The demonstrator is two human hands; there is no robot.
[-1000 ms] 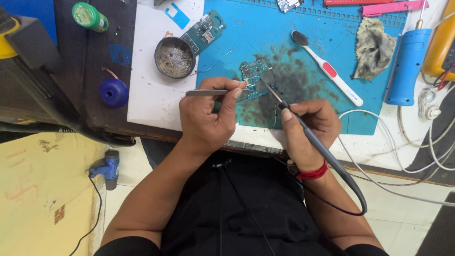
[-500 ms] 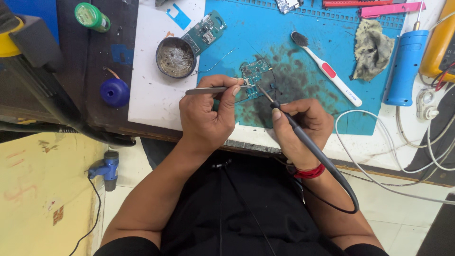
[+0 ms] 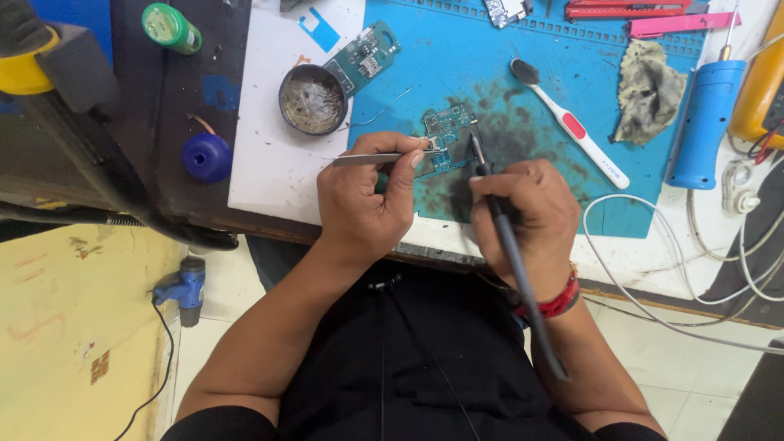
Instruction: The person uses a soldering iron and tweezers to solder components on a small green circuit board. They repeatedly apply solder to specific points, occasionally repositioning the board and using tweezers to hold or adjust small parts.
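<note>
Workbench seen from above: a blue mat [image 3: 563,204] covers the table at centre and upper right of the frame, with a white sheet [image 3: 269,163] to its left. Left hand [image 3: 363,200], centre frame: its grip is pressed together on a pair of metal tweezers [image 3: 380,158], which lie level with their tips reaching right onto a small green circuit board [image 3: 449,135]. Right hand [image 3: 523,216], just right of centre: its grip is closed pen-style around a dark soldering iron [image 3: 498,229], whose tip meets the right edge of the same board. That board lies on a dark, sooty patch of the mat, just above both hands. Further out: a round tin [image 3: 312,100] and a second circuit board [image 3: 363,55] at upper centre-left; a white toothbrush [image 3: 576,131] with a red patch, lying diagonally to the right; a crumpled rag [image 3: 649,90] and a blue cylindrical tool [image 3: 704,122] at upper right. A blue cap [image 3: 207,158] sits on the dark table edge at left.
</note>
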